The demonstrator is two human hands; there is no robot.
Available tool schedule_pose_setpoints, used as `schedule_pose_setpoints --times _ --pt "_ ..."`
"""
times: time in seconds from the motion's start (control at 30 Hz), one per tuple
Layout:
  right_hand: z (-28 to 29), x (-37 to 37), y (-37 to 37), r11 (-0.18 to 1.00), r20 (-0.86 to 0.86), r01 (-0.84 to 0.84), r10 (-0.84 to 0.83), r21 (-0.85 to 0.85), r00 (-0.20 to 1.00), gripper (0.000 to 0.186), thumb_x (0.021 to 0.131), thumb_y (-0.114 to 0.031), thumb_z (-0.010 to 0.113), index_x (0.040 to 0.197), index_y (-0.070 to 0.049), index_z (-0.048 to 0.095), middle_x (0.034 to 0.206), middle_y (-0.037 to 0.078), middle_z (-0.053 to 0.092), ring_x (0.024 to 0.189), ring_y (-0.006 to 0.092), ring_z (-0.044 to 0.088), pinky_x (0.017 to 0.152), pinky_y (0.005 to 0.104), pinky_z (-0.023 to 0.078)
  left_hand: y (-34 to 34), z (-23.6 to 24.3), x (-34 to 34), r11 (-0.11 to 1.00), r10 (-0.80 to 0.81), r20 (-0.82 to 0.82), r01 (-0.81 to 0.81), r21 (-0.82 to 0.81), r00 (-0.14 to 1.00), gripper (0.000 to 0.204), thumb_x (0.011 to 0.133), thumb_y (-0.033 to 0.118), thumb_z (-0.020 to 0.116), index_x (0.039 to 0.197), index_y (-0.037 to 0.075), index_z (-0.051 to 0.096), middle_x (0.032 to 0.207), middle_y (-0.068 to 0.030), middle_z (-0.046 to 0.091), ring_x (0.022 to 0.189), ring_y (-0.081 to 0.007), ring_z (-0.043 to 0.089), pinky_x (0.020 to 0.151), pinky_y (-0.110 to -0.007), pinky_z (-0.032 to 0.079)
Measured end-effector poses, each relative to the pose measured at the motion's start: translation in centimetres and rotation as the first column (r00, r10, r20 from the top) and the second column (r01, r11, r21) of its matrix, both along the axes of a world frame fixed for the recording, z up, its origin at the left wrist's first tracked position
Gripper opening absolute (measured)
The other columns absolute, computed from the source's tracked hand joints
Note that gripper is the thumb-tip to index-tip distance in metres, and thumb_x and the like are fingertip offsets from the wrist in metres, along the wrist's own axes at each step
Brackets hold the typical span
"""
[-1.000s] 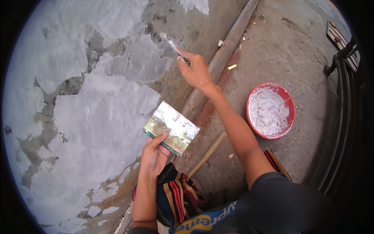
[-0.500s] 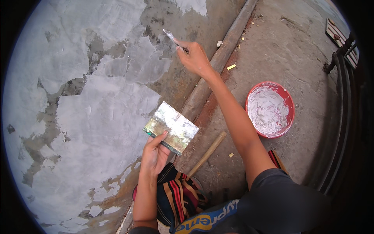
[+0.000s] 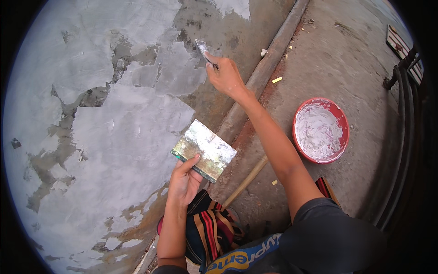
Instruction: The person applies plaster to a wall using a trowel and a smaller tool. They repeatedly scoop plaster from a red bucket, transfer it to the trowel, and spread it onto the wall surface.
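Observation:
A wall (image 3: 105,128) patched with pale grey skim fills the left side. High in the middle, my right hand (image 3: 226,73) is closed on a putty knife (image 3: 200,45), its whitened blade at a bare, stained patch of wall; whether it touches is unclear. Lower down, my left hand (image 3: 185,180) grips a rectangular metal plate (image 3: 205,146), smeared and shiny, thumb on top and fingers underneath. To the right of my right forearm sits a red basin (image 3: 341,118) with white paste inside.
A long pole (image 3: 280,39) lies along the wall's base. A wooden stick (image 3: 244,182), striped cloth (image 3: 207,233) and small yellow piece (image 3: 277,80) are on or near the concrete floor (image 3: 337,64). Dark curved metal bars (image 3: 400,109) and a slatted panel (image 3: 393,39) stand far right.
My right hand and knife rose slightly half a second ago, then came down and a little right. The whole view has shifted slightly, with the plate still held in my left hand.

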State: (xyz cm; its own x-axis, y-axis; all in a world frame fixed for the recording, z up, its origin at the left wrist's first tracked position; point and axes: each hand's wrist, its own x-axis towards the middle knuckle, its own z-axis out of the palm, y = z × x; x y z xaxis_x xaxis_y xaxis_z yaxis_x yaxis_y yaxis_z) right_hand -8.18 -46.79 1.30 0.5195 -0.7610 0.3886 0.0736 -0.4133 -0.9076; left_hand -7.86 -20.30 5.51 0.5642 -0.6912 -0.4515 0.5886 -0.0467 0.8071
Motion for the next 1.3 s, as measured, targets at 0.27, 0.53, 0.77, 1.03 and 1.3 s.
schedule_pose_setpoints --times 0.27,0.53,0.77,1.03,1.3 --pt "-1.8 3.2 4.0 0.995 0.264 0.096 -0.092 -0.004 0.96 0.042 0.091 -0.008 0.054 0.131 0.004 0.051 0.06 0.023 0.047 0.055 0.015 0.042 0.057 0.035 0.043 0.1 0.2 -0.1 1.0 -0.011 0.008 0.011 0.023 1.0 0.042 0.093 0.004 0.052 0.132 -0.004 0.039 0.126 -0.0168 0.054 0.115 -0.0264 0.057 0.098 -0.042 0.049" --pt "-1.7 4.3 7.7 0.997 0.194 -0.067 0.06 0.03 0.979 0.046 0.091 -0.007 0.054 0.134 0.004 0.047 0.056 0.017 0.04 0.054 0.0101 0.038 0.053 0.0311 0.04 -0.1 -0.1 0.1 0.999 -0.011 -0.018 0.012 0.036 1.0 0.04 0.094 0.003 0.051 0.132 -0.004 0.039 0.126 -0.0169 0.054 0.114 -0.0258 0.057 0.098 -0.042 0.049" --pt "0.2 0.9 1.6 0.991 0.158 -0.106 0.092 0.08 0.983 0.042 0.09 -0.008 0.055 0.13 0.002 0.053 0.059 0.014 0.041 0.055 0.0106 0.039 0.053 0.0312 0.04 -0.5 1.1 -0.4 0.999 -0.047 -0.061 0.048 0.022 0.997 0.045 0.092 0.0 0.051 0.134 -0.003 0.037 0.13 -0.0168 0.052 0.118 -0.027 0.055 0.102 -0.042 0.045" --pt "-0.8 0.7 4.1 0.981 0.05 -0.186 0.189 -0.062 0.981 0.04 0.09 -0.009 0.056 0.13 -0.004 0.056 0.059 0.016 0.039 0.055 0.0129 0.037 0.054 0.0324 0.04 0.0 1.0 0.1 0.999 -0.008 -0.035 0.009 0.04 0.999 0.045 0.092 0.001 0.052 0.134 -0.003 0.038 0.129 -0.0167 0.053 0.118 -0.027 0.055 0.102 -0.042 0.046" --pt "0.0 1.3 0.5 0.959 0.014 -0.054 0.06 -0.279 0.998 0.038 0.091 -0.012 0.057 0.129 -0.008 0.058 0.061 0.02 0.047 0.052 0.0196 0.036 0.055 0.0347 0.041 0.1 1.3 -0.2 1.0 -0.013 -0.033 0.014 0.023 0.999 0.044 0.092 0.001 0.052 0.134 -0.002 0.038 0.127 -0.017 0.053 0.117 -0.027 0.056 0.101 -0.042 0.046"
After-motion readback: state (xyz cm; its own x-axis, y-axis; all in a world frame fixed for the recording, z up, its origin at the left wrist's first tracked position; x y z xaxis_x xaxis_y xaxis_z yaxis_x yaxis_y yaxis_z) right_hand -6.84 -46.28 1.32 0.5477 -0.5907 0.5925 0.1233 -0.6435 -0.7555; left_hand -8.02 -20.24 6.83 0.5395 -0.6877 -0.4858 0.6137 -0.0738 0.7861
